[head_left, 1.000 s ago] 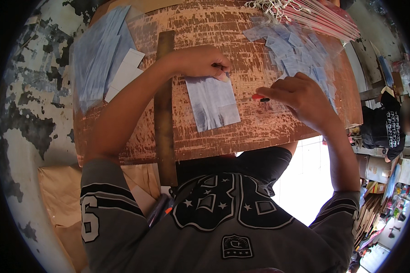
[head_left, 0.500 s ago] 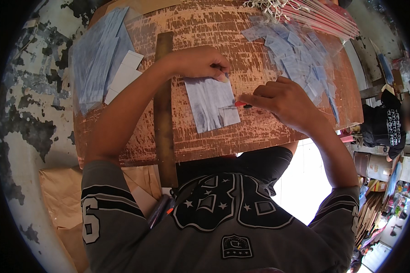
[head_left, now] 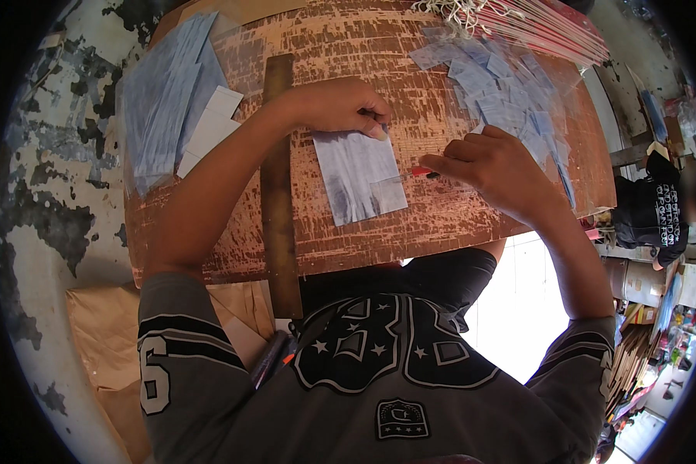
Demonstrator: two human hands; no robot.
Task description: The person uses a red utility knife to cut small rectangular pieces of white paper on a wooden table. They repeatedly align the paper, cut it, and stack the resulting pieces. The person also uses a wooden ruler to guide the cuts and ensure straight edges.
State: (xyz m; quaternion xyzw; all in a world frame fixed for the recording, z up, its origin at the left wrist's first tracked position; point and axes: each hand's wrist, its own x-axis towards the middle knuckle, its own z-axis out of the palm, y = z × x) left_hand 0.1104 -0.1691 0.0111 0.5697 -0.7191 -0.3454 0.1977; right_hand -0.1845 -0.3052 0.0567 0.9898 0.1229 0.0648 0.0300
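A pale blue-grey sheet or thin stack [head_left: 357, 172], streaked like plastic film, lies on the worn brown table. At its top right corner, my left hand [head_left: 348, 107] is closed, thumb and fingers pinched on the edge. My right hand [head_left: 491, 166] is closed around a slim tool with a red and black handle [head_left: 421, 172]. The tool's thin metal end points left over the sheet's lower right part, where a small rectangular patch shows; whether it touches the sheet I cannot tell. My right fingers hide most of the handle.
A long dark ruler-like strip [head_left: 277, 185] lies under my left forearm and overhangs the near edge. Large bluish plastic sheets [head_left: 166, 100] and white card [head_left: 211, 127] lie left. Small bluish pieces [head_left: 495, 85] and pink-white sticks with strings [head_left: 533, 27] lie right. A person [head_left: 657, 205] is far right.
My right hand has moved right with the tool, drawing its metal end back toward the sheet's right edge. My left hand and the sheet have stayed put.
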